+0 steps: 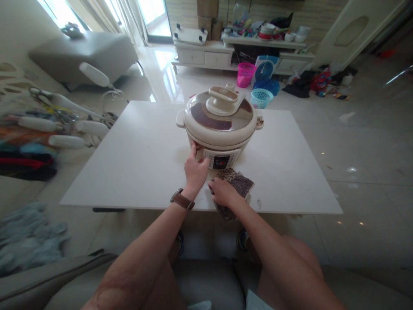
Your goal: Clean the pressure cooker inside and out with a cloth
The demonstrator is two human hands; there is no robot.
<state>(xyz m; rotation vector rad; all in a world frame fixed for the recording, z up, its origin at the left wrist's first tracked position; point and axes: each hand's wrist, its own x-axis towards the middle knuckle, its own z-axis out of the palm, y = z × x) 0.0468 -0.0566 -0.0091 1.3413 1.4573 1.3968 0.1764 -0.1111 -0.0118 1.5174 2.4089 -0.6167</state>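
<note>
A cream electric pressure cooker (pixel 221 140) with a shiny domed lid stands upright on the white table (pixel 148 159). Its lid handle (pixel 223 95) is on top, and a dark display panel (pixel 221 162) faces me. My left hand (pixel 196 170) rests against the front left of the cooker's body, index finger stretched up to just under the lid rim and thumb beside the panel. Below the panel, my right hand (pixel 222 191) is closed on a brown patterned cloth (pixel 241 184), which is bunched on the table and hangs over its near edge.
A small clear piece (pixel 259 203) lies near the table's front edge. Beyond the table stand a pink basket (pixel 245 74), a light blue basket (pixel 261 98) and a white cabinet (pixel 203 56). At left is a white multi-armed stand (pixel 74 105); a sofa (pixel 206 280) is beneath me.
</note>
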